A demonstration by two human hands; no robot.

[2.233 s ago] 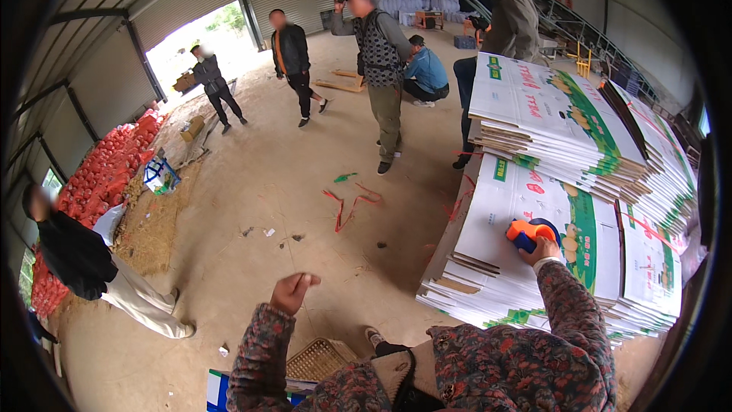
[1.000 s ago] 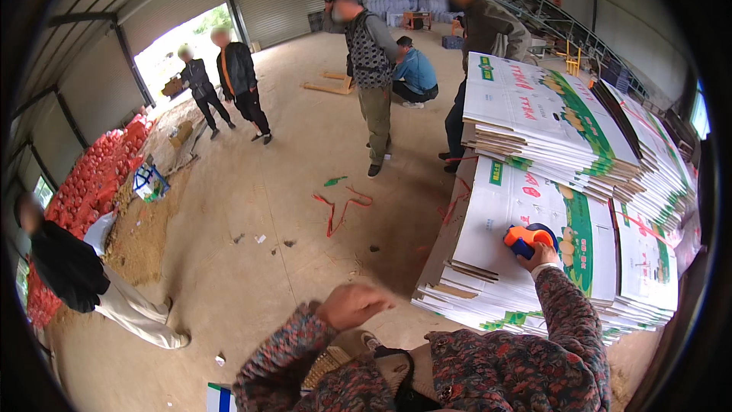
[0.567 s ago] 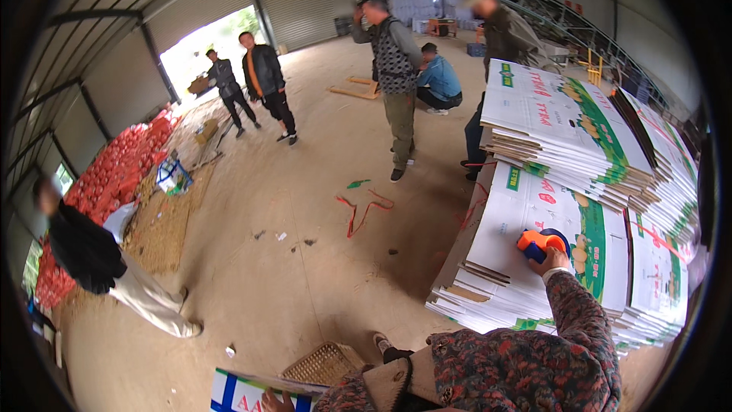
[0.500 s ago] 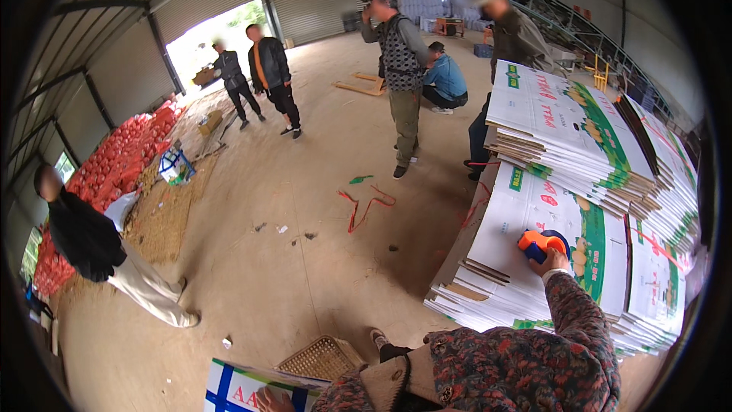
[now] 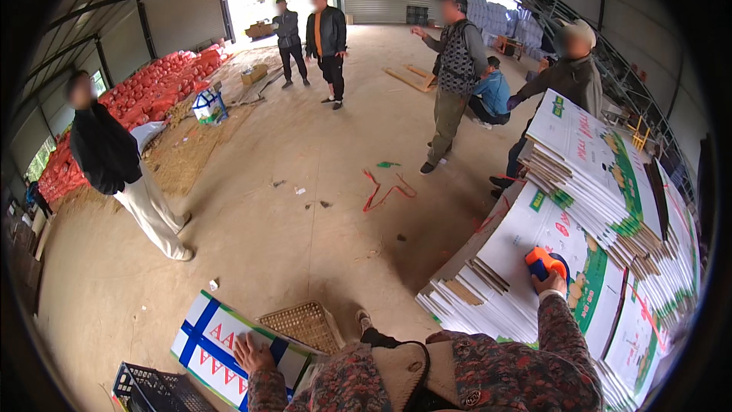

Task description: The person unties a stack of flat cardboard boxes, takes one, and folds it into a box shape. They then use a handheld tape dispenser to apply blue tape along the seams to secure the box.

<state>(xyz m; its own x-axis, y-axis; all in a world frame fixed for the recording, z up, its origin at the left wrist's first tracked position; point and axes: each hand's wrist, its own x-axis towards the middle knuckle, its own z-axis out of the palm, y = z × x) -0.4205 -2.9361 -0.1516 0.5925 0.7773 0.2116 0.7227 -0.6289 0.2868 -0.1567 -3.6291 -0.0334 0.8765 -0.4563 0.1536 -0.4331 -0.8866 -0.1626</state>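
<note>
My right hand [image 5: 550, 283] grips an orange and blue tape dispenser [image 5: 546, 261], which sits against a stack of flat white and green cartons [image 5: 496, 240] on the right. My left hand [image 5: 254, 354] lies with fingers spread on a white carton [image 5: 200, 345] crossed by blue tape, with red letters on its side. Part of that carton is hidden by my patterned sleeve.
Beside the taped carton stand a tan woven-look basket [image 5: 305, 323] and a black plastic crate [image 5: 156, 391]. Red straps [image 5: 383, 192] lie on the floor. Several people stand or squat farther off. Red mesh sacks [image 5: 145, 95] are piled at the left, near another taped carton [image 5: 208, 107].
The view has shifted, bringing more of the taped carton and the black crate into sight. My right hand keeps its grip on the tape dispenser; my left still rests on the carton.
</note>
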